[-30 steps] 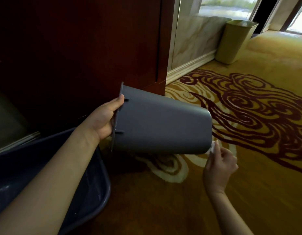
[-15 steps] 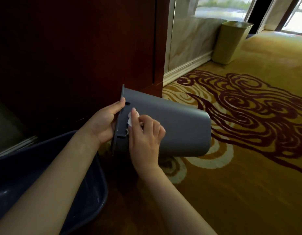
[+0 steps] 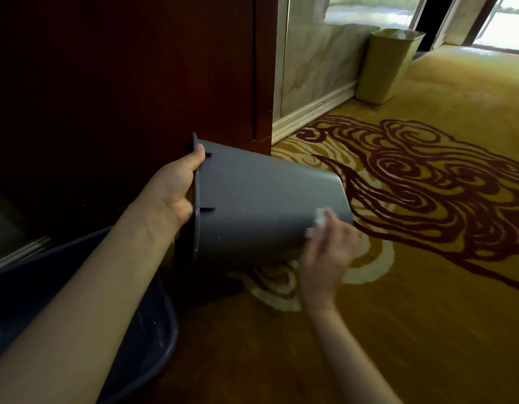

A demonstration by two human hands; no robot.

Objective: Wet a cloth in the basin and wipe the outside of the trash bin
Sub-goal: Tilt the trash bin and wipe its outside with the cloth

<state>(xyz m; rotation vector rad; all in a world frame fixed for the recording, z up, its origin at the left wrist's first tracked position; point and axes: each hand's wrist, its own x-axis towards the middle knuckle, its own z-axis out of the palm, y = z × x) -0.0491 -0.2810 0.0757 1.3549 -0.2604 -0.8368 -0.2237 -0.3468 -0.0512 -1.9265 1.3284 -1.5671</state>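
Your left hand (image 3: 172, 196) clamps the rim of the tipped grey trash bin (image 3: 264, 205) at centre frame while your right hand (image 3: 328, 249), pinching the white cloth (image 3: 318, 221), has swept from rim to base, so another side strip is wiped.

Basin (image 3: 153, 345) lies left of the bin (image 3: 264, 205) above carpet (image 3: 427, 287).

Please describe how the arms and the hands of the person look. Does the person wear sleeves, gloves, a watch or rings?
Both forearms are bare as far as the picture shows; no sleeve or cuff is visible. The left hand has no glove, and no watch or bracelet shows at its wrist. The right hand is also ungloved but blurred, so small rings cannot be ruled out.
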